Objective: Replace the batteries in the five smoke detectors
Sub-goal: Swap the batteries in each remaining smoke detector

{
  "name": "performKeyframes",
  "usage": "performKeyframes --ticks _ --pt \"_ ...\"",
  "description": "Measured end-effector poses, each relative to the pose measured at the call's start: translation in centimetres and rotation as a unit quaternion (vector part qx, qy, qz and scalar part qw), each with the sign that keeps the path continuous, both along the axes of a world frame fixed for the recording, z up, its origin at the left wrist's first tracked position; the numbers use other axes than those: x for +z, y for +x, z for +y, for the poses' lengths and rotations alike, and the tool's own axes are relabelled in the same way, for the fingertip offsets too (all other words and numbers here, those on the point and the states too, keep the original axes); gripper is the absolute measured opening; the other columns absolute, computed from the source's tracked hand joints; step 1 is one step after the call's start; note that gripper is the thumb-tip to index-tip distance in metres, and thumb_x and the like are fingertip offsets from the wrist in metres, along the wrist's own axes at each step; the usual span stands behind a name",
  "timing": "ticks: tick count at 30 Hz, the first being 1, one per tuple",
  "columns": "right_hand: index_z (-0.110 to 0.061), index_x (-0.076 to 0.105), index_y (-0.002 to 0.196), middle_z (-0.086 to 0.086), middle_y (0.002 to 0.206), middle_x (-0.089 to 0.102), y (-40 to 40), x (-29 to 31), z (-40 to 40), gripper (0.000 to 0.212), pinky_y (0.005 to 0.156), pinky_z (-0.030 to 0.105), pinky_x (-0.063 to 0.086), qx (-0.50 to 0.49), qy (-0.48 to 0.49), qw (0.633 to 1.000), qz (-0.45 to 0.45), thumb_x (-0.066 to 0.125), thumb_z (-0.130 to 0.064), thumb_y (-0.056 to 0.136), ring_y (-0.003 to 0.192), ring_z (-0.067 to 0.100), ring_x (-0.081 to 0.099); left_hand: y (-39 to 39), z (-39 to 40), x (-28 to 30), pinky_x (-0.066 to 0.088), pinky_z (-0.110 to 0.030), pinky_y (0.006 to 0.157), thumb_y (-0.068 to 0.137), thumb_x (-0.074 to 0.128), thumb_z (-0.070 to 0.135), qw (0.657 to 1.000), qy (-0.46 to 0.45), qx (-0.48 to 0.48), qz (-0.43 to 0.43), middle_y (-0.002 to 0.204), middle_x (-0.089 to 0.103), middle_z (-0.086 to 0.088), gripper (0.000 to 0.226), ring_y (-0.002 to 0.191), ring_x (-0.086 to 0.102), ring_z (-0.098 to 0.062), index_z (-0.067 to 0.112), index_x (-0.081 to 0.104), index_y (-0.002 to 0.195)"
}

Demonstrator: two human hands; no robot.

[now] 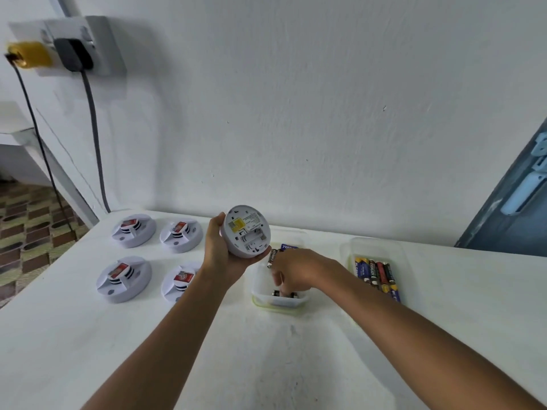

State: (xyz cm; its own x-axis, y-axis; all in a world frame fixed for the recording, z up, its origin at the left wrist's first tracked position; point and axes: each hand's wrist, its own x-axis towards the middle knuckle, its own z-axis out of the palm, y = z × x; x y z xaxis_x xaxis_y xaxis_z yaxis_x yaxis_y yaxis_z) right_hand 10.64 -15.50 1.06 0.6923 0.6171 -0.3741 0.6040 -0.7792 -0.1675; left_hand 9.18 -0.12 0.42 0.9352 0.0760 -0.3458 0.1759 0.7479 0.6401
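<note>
My left hand (pixel 220 253) holds a round white smoke detector (pixel 246 231) tilted up, its back facing me with the battery bay showing empty. My right hand (pixel 296 270) reaches down into a clear plastic container (pixel 278 301); a black battery (pixel 271 257) stands between its thumb and fingers, and the fingertips touch another battery (pixel 276 292) at the container's near end. Several other white smoke detectors lie on the table at the left: two at the back (pixel 133 230) (pixel 181 235) and two in front (pixel 124 279) (pixel 181 282).
A second clear container (pixel 373 245) at the right holds several mixed batteries (pixel 377 275). A white wall rises behind the white table (pixel 266 350). Two cables (pixel 94 137) hang from a wall socket at the upper left. A blue door (pixel 509 208) stands at the right.
</note>
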Motion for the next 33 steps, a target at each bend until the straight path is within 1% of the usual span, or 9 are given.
performKeyframes --ticks 3,7,15,19,23,26,29,31,33 --pt "-0.013 0.065 0.110 0.002 0.109 0.066 0.0 -0.1 1.1 0.028 0.056 0.023 0.040 0.001 -0.032 0.999 0.024 0.062 -0.008 0.083 0.080 0.018 0.055 0.3 0.5 -0.4 0.039 -0.059 0.100 0.093 0.040 0.047 1.000 -0.011 -0.014 0.006 0.113 0.062 -0.017 0.040 0.108 0.055 -0.037 0.016 0.065 0.104" --pt "-0.011 0.063 0.116 0.004 0.108 0.063 0.1 -0.3 1.5 0.032 0.056 0.022 0.040 -0.022 -0.036 0.998 0.050 0.061 -0.003 0.084 0.081 0.017 0.053 0.7 0.7 -0.6 0.041 -0.060 0.097 0.092 0.042 0.047 0.999 -0.015 -0.029 0.005 0.118 0.060 -0.018 0.041 0.113 0.053 -0.038 0.016 0.065 0.108" --pt "-0.005 0.065 0.104 0.007 0.106 0.065 0.5 -1.2 1.6 0.020 0.059 0.021 0.039 -0.058 0.002 0.995 0.081 0.059 -0.002 0.086 0.094 0.023 0.059 1.2 1.0 -0.7 0.046 -0.058 0.087 0.093 0.042 0.048 0.999 -0.025 -0.041 0.006 0.123 0.059 -0.019 0.042 0.116 0.052 -0.039 0.017 0.064 0.111" --pt "-0.014 0.061 0.099 0.001 0.097 0.060 1.0 -0.8 0.6 0.014 0.071 0.029 0.044 -0.091 0.126 0.986 0.065 0.055 -0.008 0.089 0.088 0.018 0.055 1.3 1.6 -0.6 0.047 -0.057 0.085 0.092 0.042 0.048 0.999 -0.030 -0.026 -0.002 0.118 0.061 -0.017 0.041 0.112 0.054 -0.037 0.017 0.065 0.108" --pt "-0.024 0.058 0.086 0.000 0.077 0.060 1.0 0.2 -1.2 0.022 0.062 0.037 0.055 -0.204 0.311 0.918 0.136 0.048 -0.005 0.094 0.069 0.019 0.062 1.1 2.2 -0.2 0.045 -0.057 0.087 0.094 0.040 0.048 0.999 -0.041 -0.017 -0.015 0.116 0.062 -0.017 0.042 0.111 0.055 -0.037 0.016 0.064 0.108" --pt "-0.026 0.059 0.089 0.007 0.079 0.060 0.6 0.8 -1.4 0.018 0.060 0.044 0.057 -0.220 0.391 0.889 0.094 0.051 -0.011 0.096 0.064 0.025 0.065 0.9 2.2 0.0 0.045 -0.056 0.089 0.094 0.038 0.048 0.999 -0.038 -0.025 -0.024 0.117 0.061 -0.018 0.044 0.111 0.055 -0.037 0.016 0.063 0.111" --pt "-0.028 0.061 0.095 0.007 0.084 0.062 0.2 1.3 -0.5 0.013 0.061 0.041 0.056 -0.199 0.446 0.872 0.036 0.055 -0.017 0.096 0.068 0.027 0.067 0.6 1.9 0.1 0.044 -0.056 0.092 0.095 0.036 0.049 0.998 -0.031 -0.039 -0.033 0.118 0.062 -0.020 0.048 0.112 0.055 -0.038 0.014 0.063 0.112" --pt "-0.029 0.068 0.103 0.004 0.090 0.059 0.1 1.4 0.1 0.018 0.069 0.028 0.053 -0.177 0.444 0.878 -0.012 0.058 -0.017 0.095 0.075 0.018 0.062 0.4 1.5 0.2 0.043 -0.055 0.095 0.095 0.035 0.050 0.997 -0.037 -0.049 -0.038 0.118 0.062 -0.021 0.050 0.112 0.056 -0.037 0.012 0.063 0.113" --pt "-0.027 0.071 0.109 0.002 0.095 0.054 0.1 1.4 0.6 0.022 0.074 0.012 0.041 -0.162 0.430 0.887 -0.050 0.060 -0.015 0.093 0.084 0.009 0.055 0.3 1.3 0.3 0.042 -0.055 0.096 0.095 0.035 0.050 0.997 -0.045 -0.054 -0.040 0.114 0.064 -0.021 0.051 0.110 0.057 -0.036 0.011 0.064 0.112"
